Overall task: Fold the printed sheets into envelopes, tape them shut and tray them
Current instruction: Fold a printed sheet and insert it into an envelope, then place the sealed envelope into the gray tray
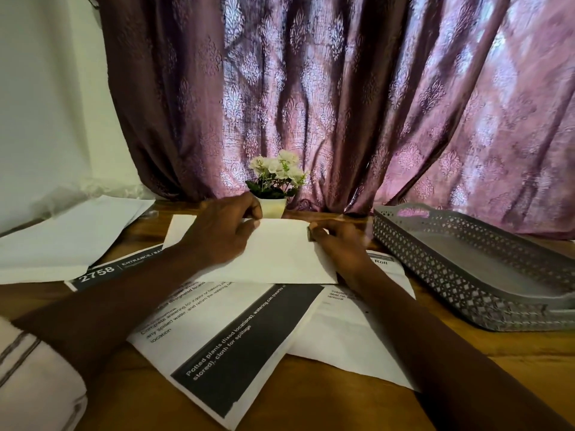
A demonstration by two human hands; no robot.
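A folded white sheet [280, 253] lies flat in the middle of the wooden table. My left hand [221, 227] rests on its left half, fingertips pinching the far edge. My right hand [339, 244] presses on its right end, thumb and fingers closed near the top edge; whether it holds something small is hidden. Under the fold lie printed sheets with dark bands [236, 343], one marked 2758 [99, 273]. A grey lattice tray [460, 290] stands at the right with only flat grey lining visible inside.
Blank white sheets [68, 234] lie at the left. A small pot of white flowers [275, 181] stands just behind the fold, in front of a purple curtain [342, 88]. Another printed sheet [345, 337] spreads under my right forearm.
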